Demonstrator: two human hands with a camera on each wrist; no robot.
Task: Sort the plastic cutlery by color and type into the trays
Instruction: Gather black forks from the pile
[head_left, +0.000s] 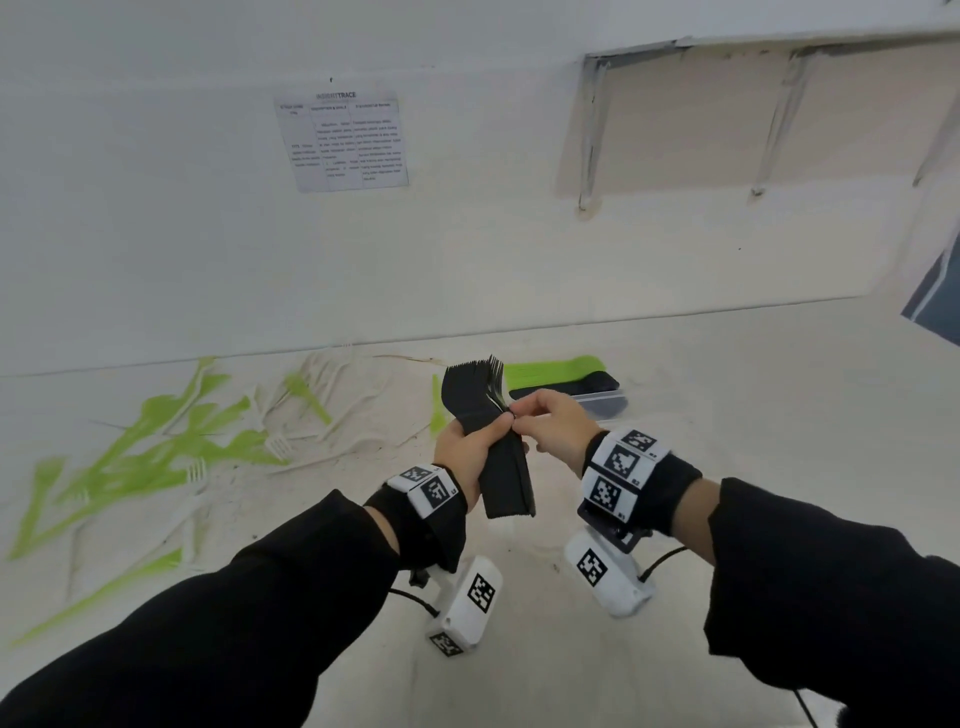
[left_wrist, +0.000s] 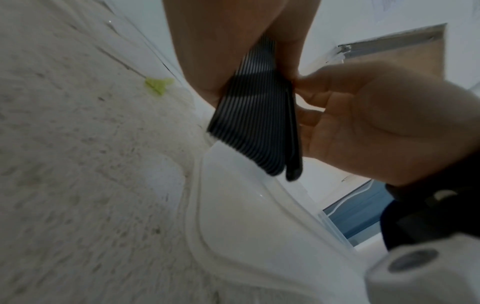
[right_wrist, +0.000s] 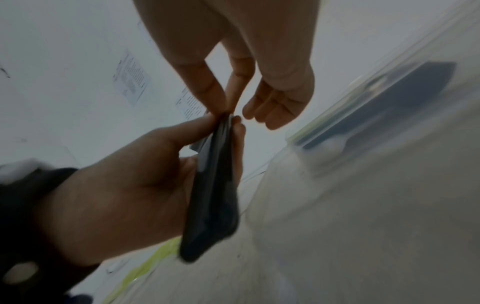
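My left hand (head_left: 470, 449) grips a thick stack of black plastic forks (head_left: 474, 387) by the handles, tines pointing up and away. My right hand (head_left: 540, 415) pinches the outermost black fork (left_wrist: 293, 144) at the stack's right edge with thumb and forefinger; its other fingers hang loosely curled. The right wrist view shows the pinch (right_wrist: 228, 109) at the top of the stack (right_wrist: 215, 185). Trays (head_left: 597, 402) behind the hands hold green cutlery (head_left: 550, 370) and black cutlery (head_left: 582, 387). Loose green pieces (head_left: 156, 447) and white pieces (head_left: 322, 395) lie on the left.
A white cloth-covered table (head_left: 727, 415) runs to a white wall with a printed sheet (head_left: 343, 140). Under the stack in the left wrist view is a white tray rim (left_wrist: 197, 205). One green piece (head_left: 437, 410) lies just left of the stack.
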